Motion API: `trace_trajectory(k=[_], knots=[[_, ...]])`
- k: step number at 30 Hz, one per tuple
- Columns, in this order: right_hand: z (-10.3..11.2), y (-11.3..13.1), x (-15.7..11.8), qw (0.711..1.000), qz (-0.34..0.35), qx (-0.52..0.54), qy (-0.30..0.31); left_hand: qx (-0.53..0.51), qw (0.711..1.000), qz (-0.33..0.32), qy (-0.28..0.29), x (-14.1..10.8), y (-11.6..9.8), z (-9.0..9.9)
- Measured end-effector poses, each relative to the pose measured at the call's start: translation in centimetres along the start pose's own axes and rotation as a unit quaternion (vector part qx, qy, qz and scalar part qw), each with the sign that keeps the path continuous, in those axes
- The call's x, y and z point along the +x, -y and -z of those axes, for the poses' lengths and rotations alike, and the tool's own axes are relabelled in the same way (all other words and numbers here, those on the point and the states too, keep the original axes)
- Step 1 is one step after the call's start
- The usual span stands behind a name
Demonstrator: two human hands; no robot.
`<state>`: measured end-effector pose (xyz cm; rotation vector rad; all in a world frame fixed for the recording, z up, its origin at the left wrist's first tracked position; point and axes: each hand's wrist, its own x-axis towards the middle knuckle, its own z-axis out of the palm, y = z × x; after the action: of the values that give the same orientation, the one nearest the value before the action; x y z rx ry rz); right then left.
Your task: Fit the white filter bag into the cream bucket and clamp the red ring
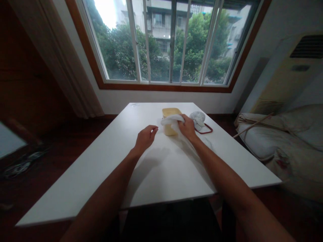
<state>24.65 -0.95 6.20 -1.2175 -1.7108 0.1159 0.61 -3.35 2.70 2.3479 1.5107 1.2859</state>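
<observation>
My right hand [187, 126] grips a thin white plastic bag [173, 118], which hangs partly translucent below the fingers and along my forearm. Behind the bag stands a pale yellow container [171, 111], upright on the white table [101, 168]; the bag covers much of its front. My left hand [146, 137] is held to the left of the container, apart from it, with thumb and fingers bent together at the tips. Whether anything small is between those fingertips cannot be made out. Just beyond my right hand lies a whitish, crumpled bundle [198, 118].
A reddish-brown loop-shaped piece [208, 129] lies beside the bundle, near the table's right edge. A window [171, 43] is behind the table. To the right are a covered sofa [285, 134] with a thin stick [254, 124] across it and a floor-standing air conditioner [282, 74].
</observation>
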Motion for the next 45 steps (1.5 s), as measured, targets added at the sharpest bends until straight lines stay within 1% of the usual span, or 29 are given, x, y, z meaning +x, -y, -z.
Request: trace_trajectory(k=[1,2,3,4,6,8,9,11,13,15,17,19,21,24,27,29,31,34,36,38,40,41,43,45], knots=[[0.3,-0.3,1.4,0.999,-0.011,-0.009,-0.045,0.006,1.0,0.012,-0.003,0.1,0.3,0.0],[0.5,-0.6,2.6,0.997,-0.017,-0.026,-0.075,0.011,1.0,0.022,0.0,0.1,0.6,0.1],[0.6,-0.8,3.6,0.995,-0.022,-0.051,-0.078,0.017,0.999,0.031,0.004,0.1,0.8,0.1],[0.5,-1.0,4.4,0.995,-0.033,-0.073,-0.059,0.022,0.999,0.04,0.01,0.1,1.0,0.1],[0.2,-1.3,5.1,0.992,-0.055,-0.112,0.007,0.026,0.998,0.053,0.024,0.1,1.2,0.0],[-0.2,-1.4,4.7,0.988,-0.064,-0.133,0.055,0.02,0.998,0.058,0.034,0.0,1.3,-0.2],[-0.3,-1.5,4.2,0.987,-0.058,-0.134,0.064,0.014,0.998,0.06,0.035,-0.1,1.4,-0.3],[-0.3,-1.7,3.0,0.991,-0.031,-0.112,0.065,-0.001,0.998,0.059,0.038,-0.2,1.7,-0.8],[-0.2,-1.9,1.8,0.996,-0.002,-0.067,0.06,-0.009,0.998,0.05,0.037,-0.3,2.3,-1.4],[-0.2,-2.2,0.6,0.999,0.015,-0.013,0.048,-0.006,0.999,0.034,0.036,-0.4,2.9,-2.3],[-0.3,-2.5,-0.5,0.998,0.014,0.043,0.04,0.001,0.999,0.018,0.027,-0.4,3.6,-3.2],[-0.7,-2.6,-1.5,0.994,0.013,0.091,0.053,0.003,1.0,-0.003,0.005,-0.3,4.1,-4.1],[-1.2,-2.7,-2.4,0.989,0.026,0.12,0.078,0.001,0.999,-0.039,-0.034,-0.2,4.4,-4.7],[-1.8,-2.7,-3.3,0.983,0.055,0.141,0.106,0.01,0.989,-0.117,-0.086,-0.2,4.2,-4.9],[-1.7,-2.6,-3.8,0.979,0.057,0.145,0.132,0.029,0.979,-0.17,-0.106,-0.3,3.3,-4.6],[-1.3,-2.4,-3.9,0.979,0.061,0.123,0.153,0.037,0.978,-0.177,-0.107,-0.3,2.5,-4.3],[-0.5,-1.9,-3.9,0.984,0.071,0.06,0.152,0.04,0.979,-0.171,-0.105,-0.3,1.8,-4.1],[1.0,-1.0,-3.7,0.99,0.065,-0.074,0.101,0.041,0.979,-0.167,-0.105,-0.3,1.3,-3.9],[1.8,-0.7,-3.5,0.987,0.041,-0.143,0.062,0.049,0.976,-0.195,-0.088,-0.3,1.2,-3.8],[2.2,-0.7,-3.2,0.983,0.004,-0.18,0.031,0.062,0.968,-0.237,-0.059,-0.4,1.1,-3.8],[2.3,-0.8,-3.1,0.983,-0.038,-0.181,0.015,0.077,0.958,-0.273,-0.037,-0.6,0.8,-3.8],[2.1,-0.9,-3.1,0.985,-0.055,-0.164,0.011,0.085,0.954,-0.287,-0.032,-0.7,0.6,-3.9],[1.5,-0.8,-3.2,0.993,-0.072,-0.088,0.012,0.099,0.945,-0.31,-0.027,-1.0,0.2,-4.2],[0.6,-0.7,-3.4,0.996,-0.075,0.021,0.032,0.108,0.94,-0.324,-0.022,-1.1,-0.2,-4.4]])
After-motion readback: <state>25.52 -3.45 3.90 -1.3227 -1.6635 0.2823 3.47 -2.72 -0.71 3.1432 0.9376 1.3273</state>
